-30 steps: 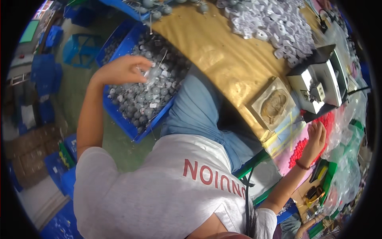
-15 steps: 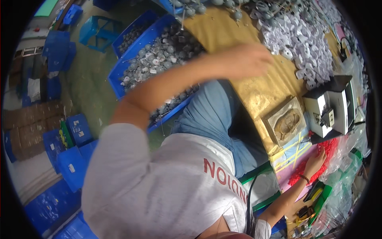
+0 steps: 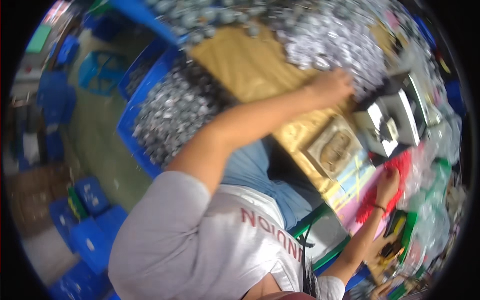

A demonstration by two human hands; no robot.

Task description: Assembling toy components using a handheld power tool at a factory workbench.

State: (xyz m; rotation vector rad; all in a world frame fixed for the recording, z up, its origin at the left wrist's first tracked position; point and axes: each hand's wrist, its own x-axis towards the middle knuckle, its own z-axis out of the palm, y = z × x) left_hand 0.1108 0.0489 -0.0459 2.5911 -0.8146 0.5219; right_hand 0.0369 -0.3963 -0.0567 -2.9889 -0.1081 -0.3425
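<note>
My left hand point(image 3: 331, 89) reaches across the gold-coloured table covering point(image 3: 240, 62) to the near edge of a heap of small whitish plastic pieces point(image 3: 330, 45). Its fingers bend downward, but motion smears them, so I cannot tell what they hold. On the right, my right hand point(image 3: 389, 186) rests in a pile of small red pieces point(image 3: 369, 212), its fingers drawn together. Whatever is between those fingers is too small to make out. Between the hands lie a square block with a hollowed, worn face point(image 3: 334, 148) and a white and black boxy device point(image 3: 382, 125).
A blue bin point(image 3: 131, 112) full of grey round parts point(image 3: 172, 107) stands left of my legs. More grey round parts lie at the table's far end. Clear plastic bags point(image 3: 432, 200) crowd the right edge. A blue stool point(image 3: 102, 72) and blue crates point(image 3: 92, 240) stand on the floor.
My left hand has moved right, from over the gold covering to the edge of the whitish heap. My right hand stays at the red pieces. The whole view has shifted and blurred.
</note>
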